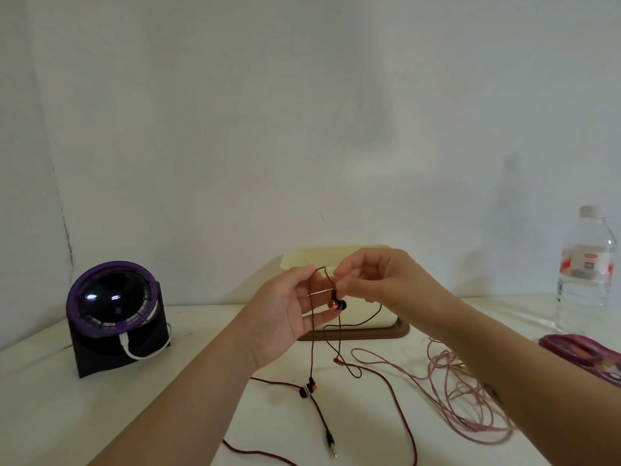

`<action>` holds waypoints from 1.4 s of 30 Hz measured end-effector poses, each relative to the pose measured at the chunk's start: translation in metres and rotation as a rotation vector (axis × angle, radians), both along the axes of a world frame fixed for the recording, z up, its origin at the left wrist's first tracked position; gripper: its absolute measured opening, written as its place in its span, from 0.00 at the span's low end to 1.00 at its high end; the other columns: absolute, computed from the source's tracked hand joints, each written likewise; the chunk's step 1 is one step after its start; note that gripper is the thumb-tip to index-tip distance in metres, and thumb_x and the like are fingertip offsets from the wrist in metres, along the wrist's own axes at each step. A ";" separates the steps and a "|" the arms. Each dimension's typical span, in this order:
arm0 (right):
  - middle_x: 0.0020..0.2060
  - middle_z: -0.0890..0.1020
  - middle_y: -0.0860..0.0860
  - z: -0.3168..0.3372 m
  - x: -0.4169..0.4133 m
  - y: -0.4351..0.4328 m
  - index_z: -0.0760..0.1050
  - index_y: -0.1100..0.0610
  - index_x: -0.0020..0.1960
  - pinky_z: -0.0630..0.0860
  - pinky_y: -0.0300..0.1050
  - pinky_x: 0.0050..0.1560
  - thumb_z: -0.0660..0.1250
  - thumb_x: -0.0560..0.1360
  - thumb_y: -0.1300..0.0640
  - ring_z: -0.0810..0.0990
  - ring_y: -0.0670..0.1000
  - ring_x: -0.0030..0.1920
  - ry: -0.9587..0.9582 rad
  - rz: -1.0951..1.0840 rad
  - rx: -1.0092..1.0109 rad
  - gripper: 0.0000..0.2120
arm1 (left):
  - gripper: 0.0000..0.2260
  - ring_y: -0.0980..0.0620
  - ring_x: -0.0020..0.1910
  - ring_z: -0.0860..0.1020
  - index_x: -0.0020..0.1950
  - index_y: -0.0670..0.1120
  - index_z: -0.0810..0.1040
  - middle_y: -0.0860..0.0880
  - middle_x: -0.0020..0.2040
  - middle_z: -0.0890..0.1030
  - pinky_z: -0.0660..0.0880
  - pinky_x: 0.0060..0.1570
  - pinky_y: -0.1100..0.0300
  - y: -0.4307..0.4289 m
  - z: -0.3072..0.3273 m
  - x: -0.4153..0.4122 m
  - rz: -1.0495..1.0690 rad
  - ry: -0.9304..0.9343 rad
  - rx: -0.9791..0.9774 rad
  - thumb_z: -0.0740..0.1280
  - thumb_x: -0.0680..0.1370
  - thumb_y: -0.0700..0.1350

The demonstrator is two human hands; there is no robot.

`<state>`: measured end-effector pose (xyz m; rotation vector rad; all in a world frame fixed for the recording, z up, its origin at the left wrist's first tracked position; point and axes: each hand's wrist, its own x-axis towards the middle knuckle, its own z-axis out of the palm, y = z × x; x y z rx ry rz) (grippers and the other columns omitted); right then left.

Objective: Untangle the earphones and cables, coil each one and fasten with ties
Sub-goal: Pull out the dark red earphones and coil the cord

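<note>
— Across the bench (50, 415), what do you make out, biggest first?

— At its back left corner sits a black dome device (114, 311) with a purple ring. A cream box (302, 258) stands at the middle of the back edge, and a water bottle (584, 274) toward the back right corner. Near the front right a pink cable (463, 398) lies in loose, tangled loops. By the right edge there's what looks like a pink pouch (584, 351).

— And the hands?

— Both are raised over the middle of the bench, in front of the box. The left hand (285, 311), palm up, has its grip pinched on the cord of the dark red earphones (313, 331). The right hand (386, 277) pinches the same cord just beside it, right above one earbud (337, 302) that hangs between them. The second earbud (309, 388) lies on the bench toward the front, and the jack plug (331, 443) lies near the front edge.

— So which step is this?

— Untangling, I'd judge, and early on. Neither cable is coiled, and I can see no tie on either.

— What does the next move call for?

— Probably easing the hanging earbud out through the small loop between the two grips. It should go gently, since so thin a cord could draw into a knot. Coiling would come after that.
</note>
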<state>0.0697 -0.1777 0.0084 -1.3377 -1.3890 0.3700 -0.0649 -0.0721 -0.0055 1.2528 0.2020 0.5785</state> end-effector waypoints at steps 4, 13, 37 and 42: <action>0.36 0.84 0.51 0.002 -0.014 0.003 0.80 0.56 0.41 0.77 0.45 0.39 0.73 0.70 0.63 0.80 0.53 0.33 -0.219 -0.074 0.040 0.04 | 0.15 0.51 0.39 0.80 0.53 0.42 0.77 0.46 0.43 0.79 0.80 0.42 0.55 -0.004 0.002 -0.005 -0.072 0.063 0.102 0.64 0.74 0.52; 0.55 0.80 0.50 -0.011 -0.008 0.021 0.72 0.51 0.62 0.75 0.48 0.61 0.71 0.68 0.45 0.80 0.47 0.54 0.179 0.066 -0.020 0.24 | 0.13 0.58 0.26 0.65 0.53 0.43 0.79 0.52 0.31 0.69 0.67 0.26 0.67 -0.002 0.013 -0.011 0.052 -0.021 0.251 0.66 0.71 0.46; 0.25 0.61 0.46 0.036 0.051 0.005 0.76 0.58 0.42 0.57 0.35 0.24 0.66 0.75 0.60 0.58 0.44 0.23 0.251 0.051 -0.243 0.04 | 0.08 0.54 0.28 0.68 0.47 0.43 0.77 0.51 0.27 0.65 0.73 0.36 0.63 0.107 -0.036 -0.058 0.648 0.226 0.099 0.59 0.80 0.38; 0.29 0.72 0.48 0.049 0.055 0.005 0.77 0.56 0.55 0.64 0.36 0.28 0.69 0.75 0.59 0.64 0.46 0.27 -0.001 -0.285 -0.180 0.09 | 0.08 0.55 0.23 0.66 0.45 0.42 0.77 0.50 0.27 0.66 0.70 0.35 0.62 0.111 -0.042 -0.058 0.699 0.394 0.185 0.59 0.79 0.36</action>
